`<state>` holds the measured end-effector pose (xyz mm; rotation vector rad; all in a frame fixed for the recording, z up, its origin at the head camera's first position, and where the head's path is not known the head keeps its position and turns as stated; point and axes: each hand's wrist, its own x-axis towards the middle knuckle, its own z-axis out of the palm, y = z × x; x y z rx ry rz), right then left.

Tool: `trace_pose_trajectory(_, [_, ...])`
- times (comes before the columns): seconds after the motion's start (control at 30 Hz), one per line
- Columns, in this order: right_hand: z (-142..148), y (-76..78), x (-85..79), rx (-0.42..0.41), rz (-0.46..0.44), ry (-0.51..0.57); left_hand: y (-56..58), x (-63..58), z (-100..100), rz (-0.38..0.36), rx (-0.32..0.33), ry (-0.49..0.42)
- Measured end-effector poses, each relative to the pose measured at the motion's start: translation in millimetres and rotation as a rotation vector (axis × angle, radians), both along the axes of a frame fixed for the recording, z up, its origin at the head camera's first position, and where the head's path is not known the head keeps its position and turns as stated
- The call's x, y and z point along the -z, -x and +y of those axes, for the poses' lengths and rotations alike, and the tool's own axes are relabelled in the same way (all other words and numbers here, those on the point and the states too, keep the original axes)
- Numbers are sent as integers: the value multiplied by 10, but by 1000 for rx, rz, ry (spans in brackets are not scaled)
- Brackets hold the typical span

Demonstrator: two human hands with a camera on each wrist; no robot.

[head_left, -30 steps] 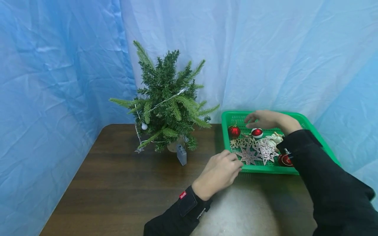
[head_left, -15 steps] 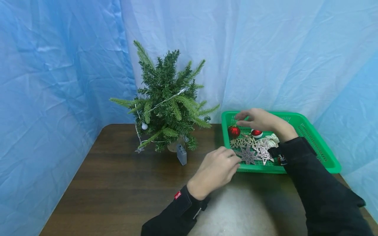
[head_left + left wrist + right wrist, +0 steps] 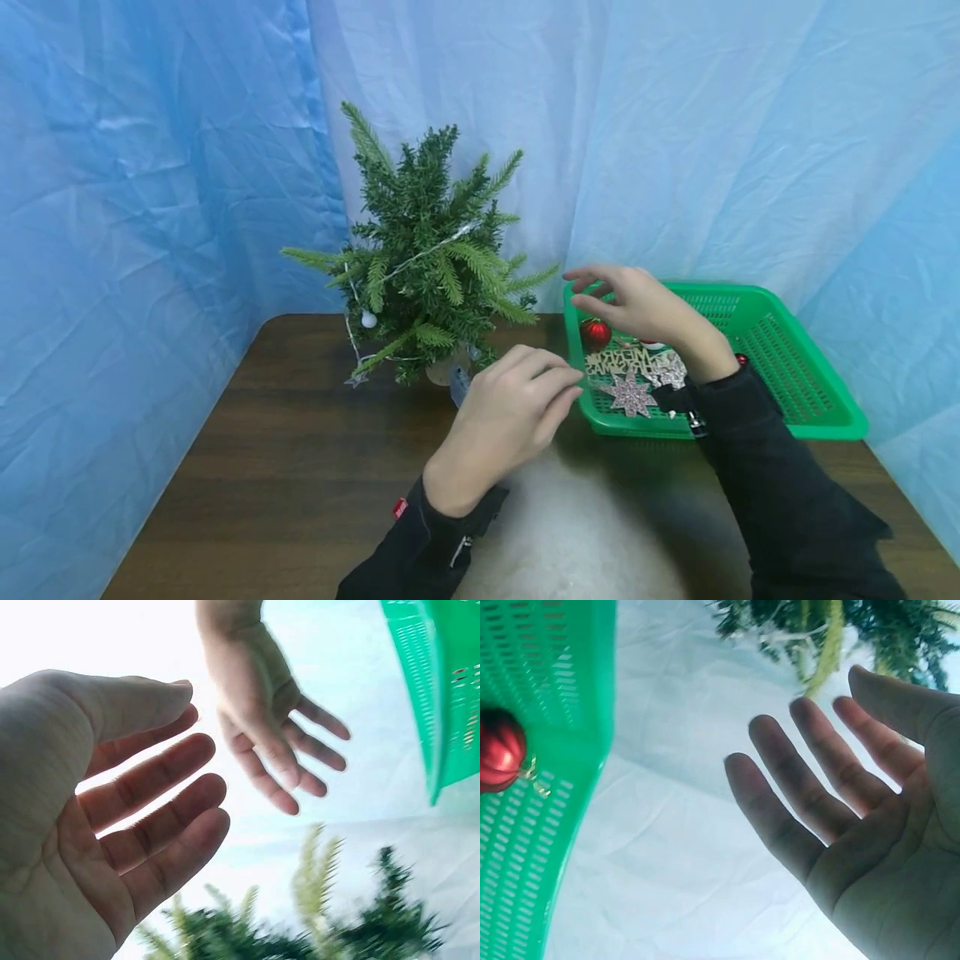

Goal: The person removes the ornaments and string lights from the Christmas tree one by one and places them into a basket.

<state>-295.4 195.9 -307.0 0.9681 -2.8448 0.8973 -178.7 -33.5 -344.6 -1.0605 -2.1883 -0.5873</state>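
My left hand [image 3: 506, 412] hovers over the table just left of the basket's near corner, fingers loosely bent and nothing in them. The left wrist view shows its palm bare. Above the left part of the green basket [image 3: 817, 379] is my right hand [image 3: 637, 304], fingers spread toward the tree. Its palm [image 3: 885, 847] holds nothing. Inside the basket are a red ball ornament [image 3: 596, 333], gold lettering [image 3: 618, 362] and a glittery star [image 3: 630, 395]; my right arm hides other pieces. The small Christmas tree [image 3: 427, 258] stands left of both hands.
A string of lights [image 3: 423, 254] winds round the tree, with a white ball [image 3: 368, 319] and a small star [image 3: 356, 379] at its left. The left hand partly covers a clear box [image 3: 458, 385] at the trunk. Blue curtains [image 3: 675, 125] hang behind the table [image 3: 300, 467].
Both hands have moved left. The right hand went from over the basket's middle to its left rim, and the left hand drew away from the basket's front edge.
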Motion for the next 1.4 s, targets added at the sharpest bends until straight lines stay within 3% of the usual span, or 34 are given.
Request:
trace_pose_trajectory(0.3, [-199, -84, -115, -41, 126, 107, -158, -233, -260, 34, -16, -126])
trace_pose_trajectory(0.57, [-456, -130, -182, -123, 345, 222, -287, -378, -553, 80, -35, -247])
trace_pose_trajectory(0.77, [-659, -96, -244, -168, 461, 280, -338, -460, -846, 144, -72, -352])
trace_pose_trajectory(0.87, [-760, -73, -292, -185, 507, 272, -317, -463, -1028, 140, -117, -385])
trace_pose_trajectory(1.0, [-874, -50, -315, -249, 520, 262, -267, -417, -1288, 68, -167, -444])
trace_pose_trajectory(1.17, [-978, -86, -337, -320, 449, 254, -141, -345, -1532, -44, -227, -473])
trace_pose_trajectory(1.4, [-1003, -123, -357, -351, 326, 179, 118, -220, -1646, -88, -295, -447])
